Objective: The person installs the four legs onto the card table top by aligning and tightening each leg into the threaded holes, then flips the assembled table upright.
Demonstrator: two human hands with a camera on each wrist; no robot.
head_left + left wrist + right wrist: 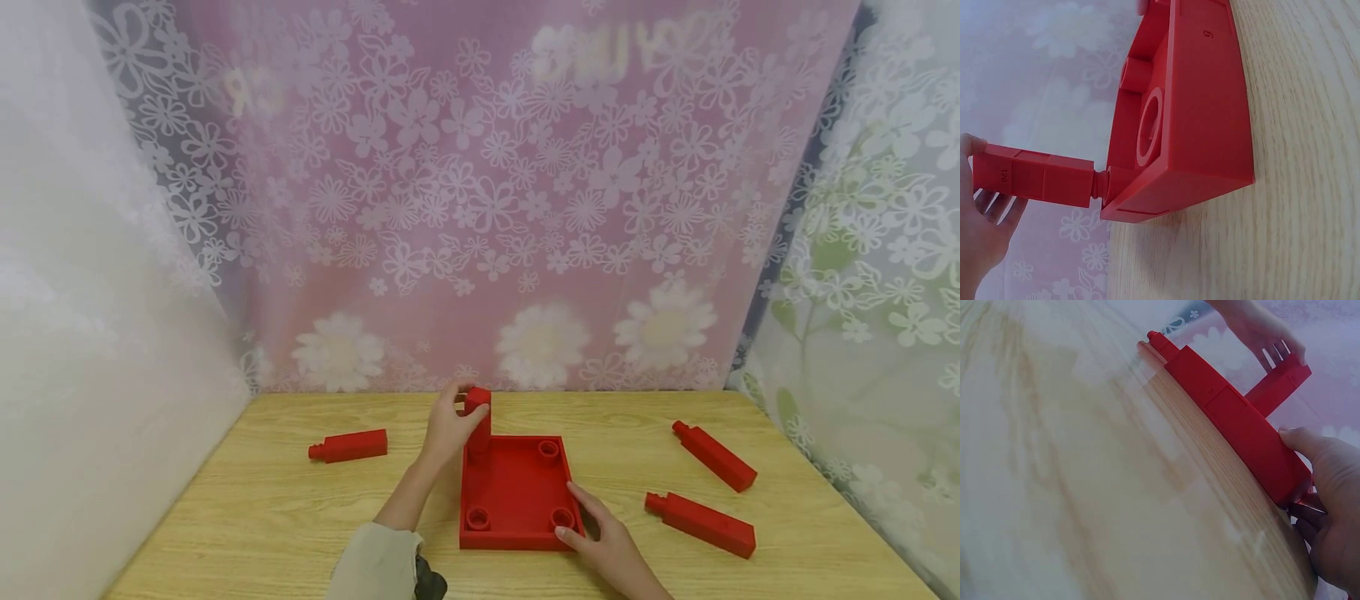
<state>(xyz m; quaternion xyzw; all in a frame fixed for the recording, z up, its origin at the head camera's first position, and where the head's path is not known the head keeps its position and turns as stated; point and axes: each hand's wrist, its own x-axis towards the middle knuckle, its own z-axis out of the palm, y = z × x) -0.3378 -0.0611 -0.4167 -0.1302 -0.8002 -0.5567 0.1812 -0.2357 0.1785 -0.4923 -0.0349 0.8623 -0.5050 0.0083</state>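
A shallow red square tray-like piece [517,483] lies on the table, round sockets in its corners. My left hand [450,425] grips the top of a red square leg [477,421], which stands upright over the far left corner. In the left wrist view, the narrow neck of that leg [1035,175] meets the corner socket, with part of the neck still showing; how deep it sits is hidden. My right hand [607,542] holds the near right corner of the square piece, thumb on the rim by the socket [562,518] and fingers along its right side.
Another red leg [348,447] lies to the left on the wooden table [300,517]. Two more, an upper leg [716,457] and a lower leg [701,523], lie at the right, threaded ends pointing left. A flowered curtain [487,208] hangs behind the table.
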